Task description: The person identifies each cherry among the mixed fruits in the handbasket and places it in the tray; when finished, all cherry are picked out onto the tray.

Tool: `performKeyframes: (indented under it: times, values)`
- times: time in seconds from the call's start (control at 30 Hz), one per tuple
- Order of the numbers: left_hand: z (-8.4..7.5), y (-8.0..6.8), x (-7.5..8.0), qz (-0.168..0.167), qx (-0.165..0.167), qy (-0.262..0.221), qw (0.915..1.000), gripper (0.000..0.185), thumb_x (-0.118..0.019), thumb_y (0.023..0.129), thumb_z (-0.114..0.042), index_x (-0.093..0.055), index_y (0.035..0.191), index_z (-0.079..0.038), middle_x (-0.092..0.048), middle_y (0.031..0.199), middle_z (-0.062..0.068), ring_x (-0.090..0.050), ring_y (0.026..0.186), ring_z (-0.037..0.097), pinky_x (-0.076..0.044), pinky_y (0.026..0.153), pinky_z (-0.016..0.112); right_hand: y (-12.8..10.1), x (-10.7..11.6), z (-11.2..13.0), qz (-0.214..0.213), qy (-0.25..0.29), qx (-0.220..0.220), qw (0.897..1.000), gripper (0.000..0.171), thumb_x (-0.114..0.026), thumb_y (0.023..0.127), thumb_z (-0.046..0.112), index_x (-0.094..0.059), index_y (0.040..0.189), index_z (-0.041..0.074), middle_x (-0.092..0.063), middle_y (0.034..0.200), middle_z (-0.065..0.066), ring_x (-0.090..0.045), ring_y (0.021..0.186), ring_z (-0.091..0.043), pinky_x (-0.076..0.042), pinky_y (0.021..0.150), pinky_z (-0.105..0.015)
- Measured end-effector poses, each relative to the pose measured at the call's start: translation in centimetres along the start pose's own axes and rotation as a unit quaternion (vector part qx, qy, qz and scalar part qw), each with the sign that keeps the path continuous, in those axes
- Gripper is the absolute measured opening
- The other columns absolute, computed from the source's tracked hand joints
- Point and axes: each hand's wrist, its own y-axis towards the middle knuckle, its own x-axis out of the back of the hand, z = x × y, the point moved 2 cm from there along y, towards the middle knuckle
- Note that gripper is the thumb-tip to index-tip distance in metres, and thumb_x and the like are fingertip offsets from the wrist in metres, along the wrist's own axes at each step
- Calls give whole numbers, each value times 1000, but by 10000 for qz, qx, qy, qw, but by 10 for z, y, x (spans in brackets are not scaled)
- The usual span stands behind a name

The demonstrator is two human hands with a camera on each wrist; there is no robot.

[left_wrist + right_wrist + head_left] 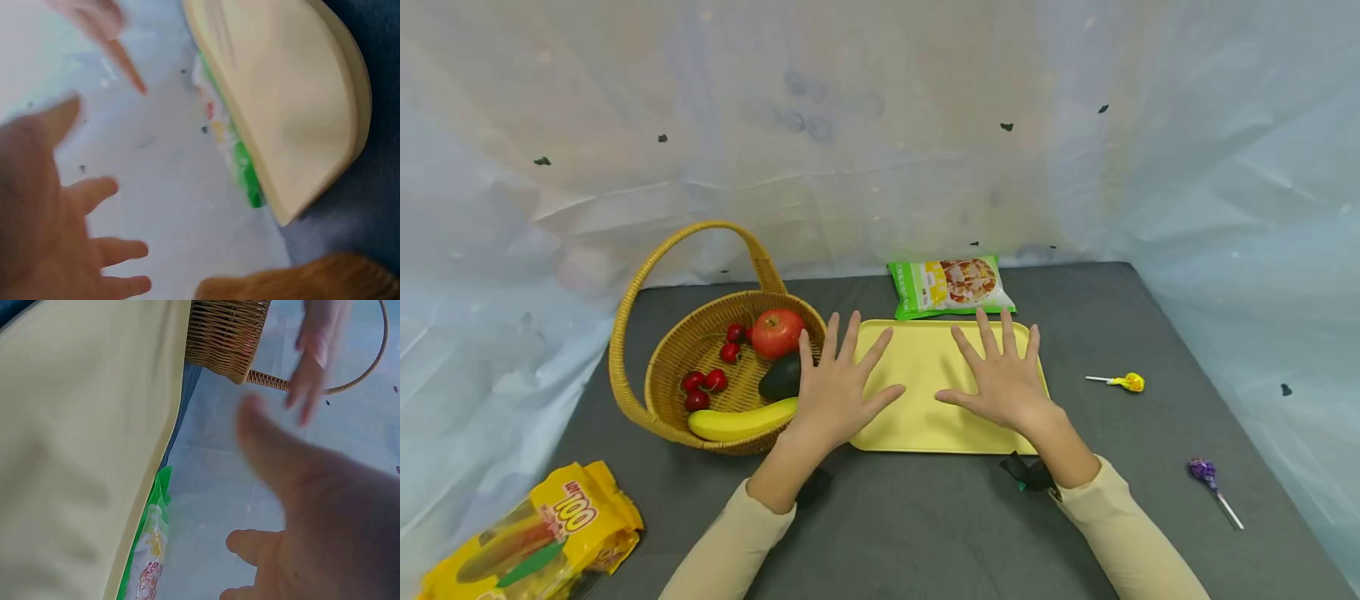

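Note:
An empty yellow tray (pixel 925 417) lies flat on the dark grey table. Both hands hover over it, palms down with fingers spread. My left hand (pixel 838 385) is over the tray's left edge, beside a wicker basket (pixel 658 367). My right hand (pixel 1003 377) is over the tray's right half. Neither holds anything. In the left wrist view the tray (pixel 294 106) shows past my spread left hand (pixel 56 237). The right wrist view has the tray (pixel 81 450), the basket (pixel 228 334) and my right hand (pixel 312 512).
The basket holds a red apple (pixel 777 332), an avocado (pixel 781 377), a banana (pixel 741 421) and several cherries (pixel 703 382). A green snack bag (pixel 950 286) lies behind the tray. A yellow bag (pixel 542 533) sits front left. Two lollipops (pixel 1126 382) (pixel 1204 472) lie at the right.

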Motion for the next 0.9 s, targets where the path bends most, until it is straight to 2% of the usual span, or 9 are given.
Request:
performKeyframes:
  times: [0.13, 0.2, 0.3, 0.37, 0.4, 0.47, 0.6, 0.73, 0.9]
  values:
    - [14, -25, 34, -1875, -247, -393, 9812, 63, -68, 93, -43, -51, 147, -16, -44, 150, 20, -31, 143, 40, -21, 113, 71, 0, -1, -2, 119, 80, 86, 9999, 104, -70, 82, 66, -23, 160, 17, -2, 164, -23, 6, 147, -51, 2, 110, -79]
    - [25, -42, 53, -3250, -326, -706, 9425, 49, -69, 90, -30, -62, 133, -8, -54, 139, 21, -43, 133, 42, -28, 109, 69, 0, -2, -3, 200, 134, 143, 9996, 103, -74, 81, 62, -24, 160, 16, -4, 164, -24, 4, 147, -52, -1, 110, -80]
    - [47, -68, 73, -5026, -44, -988, 8588, 39, -66, 87, -22, -64, 122, -6, -57, 132, 21, -46, 125, 46, -30, 107, 66, 3, -1, -2, 262, 342, 291, 9986, 100, -76, 83, 55, -25, 159, 14, -6, 163, -25, 2, 146, -53, -6, 110, -80]
    - [64, -85, 78, -5545, 455, -1255, 8214, 44, -67, 86, -21, -58, 126, -3, -52, 136, 20, -42, 127, 45, -29, 109, 62, 9, 1, -1, 182, 581, 472, 9970, 96, -76, 86, 50, -26, 159, 13, -9, 163, -26, -3, 146, -53, -13, 110, -79]
    - [74, -93, 77, -5540, 790, -1543, 8143, 49, -68, 86, -19, -54, 130, -4, -48, 141, 17, -39, 130, 42, -30, 111, 57, 13, 2, 1, 106, 775, 596, 9951, 94, -76, 87, 46, -26, 159, 13, -10, 162, -26, -7, 146, -52, -18, 110, -77]
    - [92, -110, 73, -5109, 1570, -2262, 8143, 62, -72, 85, -13, -46, 141, -10, -42, 145, 10, -36, 134, 32, -31, 112, 47, 24, 5, 6, -53, 1299, 887, 9875, 88, -75, 91, 38, -26, 159, 11, -14, 162, -26, -16, 146, -50, -27, 110, -72]
    - [118, -133, 57, -3284, 2845, -3288, 8385, 84, -78, 82, 0, -36, 152, -18, -55, 134, 4, -50, 119, 9, -46, 96, 27, 59, 19, 28, -256, 2423, 1638, 9559, 70, -70, 96, 24, -35, 154, 7, -32, 156, -20, -36, 141, -38, -42, 108, -56]
    - [129, -143, 47, -2165, 3138, -3275, 8645, 58, -81, 82, -4, -56, 135, -12, -68, 108, 7, -59, 90, 1, -51, 77, 11, 98, 41, 75, 101, 3191, 2656, 9097, 50, -65, 99, 18, -50, 144, 5, -49, 143, -13, -50, 127, -26, -51, 100, -40]
    - [132, -148, 40, -1826, 3239, -3057, 8765, 35, -83, 83, -15, -63, 110, -6, -66, 99, 5, -55, 85, -4, -49, 70, 5, 139, 49, 160, 1263, 3563, 3849, 8420, 41, -62, 100, 12, -55, 139, 2, -57, 136, -12, -57, 117, -22, -53, 94, -28]
